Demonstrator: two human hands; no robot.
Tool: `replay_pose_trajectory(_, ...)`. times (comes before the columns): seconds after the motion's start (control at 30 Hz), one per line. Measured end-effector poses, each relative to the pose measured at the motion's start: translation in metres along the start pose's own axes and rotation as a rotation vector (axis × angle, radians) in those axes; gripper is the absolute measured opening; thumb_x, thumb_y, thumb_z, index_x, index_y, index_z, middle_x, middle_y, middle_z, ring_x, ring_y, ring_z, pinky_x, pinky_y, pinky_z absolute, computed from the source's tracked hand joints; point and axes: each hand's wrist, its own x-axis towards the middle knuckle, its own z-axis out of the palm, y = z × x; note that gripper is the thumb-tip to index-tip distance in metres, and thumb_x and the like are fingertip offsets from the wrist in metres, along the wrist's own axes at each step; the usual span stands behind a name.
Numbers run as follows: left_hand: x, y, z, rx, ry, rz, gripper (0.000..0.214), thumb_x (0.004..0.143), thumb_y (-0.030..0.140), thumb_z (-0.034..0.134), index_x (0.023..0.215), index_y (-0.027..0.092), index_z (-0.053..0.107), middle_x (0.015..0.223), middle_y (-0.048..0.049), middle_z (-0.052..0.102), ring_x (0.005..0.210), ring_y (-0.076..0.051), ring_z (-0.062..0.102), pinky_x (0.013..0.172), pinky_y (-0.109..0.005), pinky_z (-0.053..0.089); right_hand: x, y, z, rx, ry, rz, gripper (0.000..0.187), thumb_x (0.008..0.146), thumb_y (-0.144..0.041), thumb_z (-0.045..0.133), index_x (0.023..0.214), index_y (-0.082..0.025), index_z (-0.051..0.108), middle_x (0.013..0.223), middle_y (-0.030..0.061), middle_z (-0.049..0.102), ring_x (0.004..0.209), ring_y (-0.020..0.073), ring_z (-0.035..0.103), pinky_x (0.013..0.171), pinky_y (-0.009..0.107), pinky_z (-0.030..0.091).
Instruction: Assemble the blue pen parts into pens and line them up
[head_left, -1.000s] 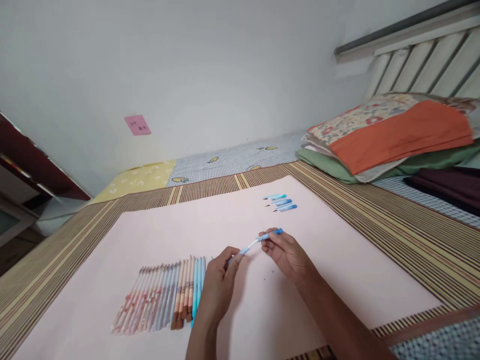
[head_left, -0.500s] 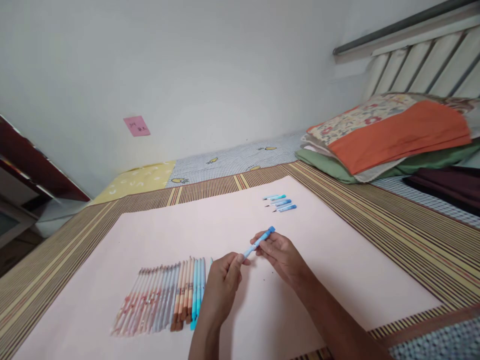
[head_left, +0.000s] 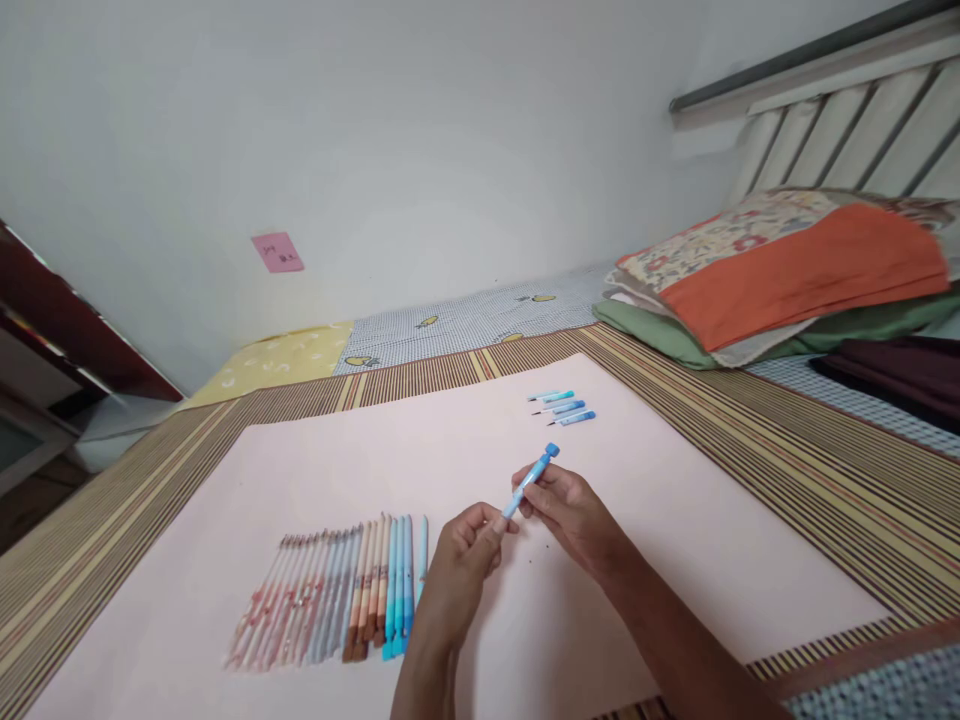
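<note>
A light-blue pen [head_left: 534, 476] with a darker blue block-shaped end is held above the pink sheet by both hands. My left hand [head_left: 457, 570] is closed on its lower end, thumb against fingers. Higher up the barrel, my right hand [head_left: 574, 515] pinches it, and the blue end sticks out past the fingertips. Left of my hands lies a row of pens: clear ones with pink and grey tints [head_left: 300, 600], orange-brown ones [head_left: 367, 590] and blue ones [head_left: 397, 580]. Several short blue pen pieces with dark tips [head_left: 564, 407] lie beyond my right hand.
The pink sheet [head_left: 330, 465] lies on a striped mat [head_left: 720, 440]. Folded cloths and an orange floral cushion [head_left: 810, 270] are stacked at the right, beside a radiator [head_left: 847, 130]. A pink note [head_left: 277, 252] is on the wall. Two tiny dark specks rest on the sheet.
Both hands have shifted slightly right with the pen, which now tilts more steeply. A blue pen lying by my left hand shows more.
</note>
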Motion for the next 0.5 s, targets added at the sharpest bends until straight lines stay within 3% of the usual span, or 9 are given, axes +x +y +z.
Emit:
replay_pose_trajectory(0.2,0.0008,0.0027,0.0055,0.037,0.109,0.046,0.036,0.088,0.052,0.063,0.086,0.016,0.061,0.056,0.009,0.03,0.053,-0.009,0.018,0.054,-0.026,0.013,-0.0001,0.0043,-0.0054,-0.088,-0.053,-0.039,0.025,0.083,-0.041,0.076,0.096,-0.02,0.074,0.079,0.0032,0.065,0.075,0.0172,0.057,0.075,0.032,0.045)
replay_pose_trajectory(0.37,0.0005,-0.0004,0.0054,-0.029,0.042,0.02,0.041,0.094,0.054,0.051,0.088,0.015,0.062,0.05,0.0092,0.031,0.049,-0.01,0.018,0.053,-0.026,0.015,-0.0006,0.0042,-0.0076,-0.131,-0.088,-0.044,0.024,0.085,-0.04,0.074,0.098,-0.02,0.073,0.086,0.0044,0.067,0.078,0.0181,0.059,0.077,0.032,0.046)
replay_pose_trajectory(0.5,0.0016,0.0005,0.0056,0.022,0.113,0.051,0.036,0.085,0.052,0.065,0.082,0.017,0.06,0.055,0.0075,0.038,0.052,-0.009,0.025,0.053,-0.024,0.019,-0.0011,0.0038,-0.0021,-0.156,-0.066,-0.053,0.027,0.083,-0.042,0.075,0.096,-0.019,0.073,0.077,0.0036,0.066,0.074,0.0181,0.058,0.072,0.032,0.045)
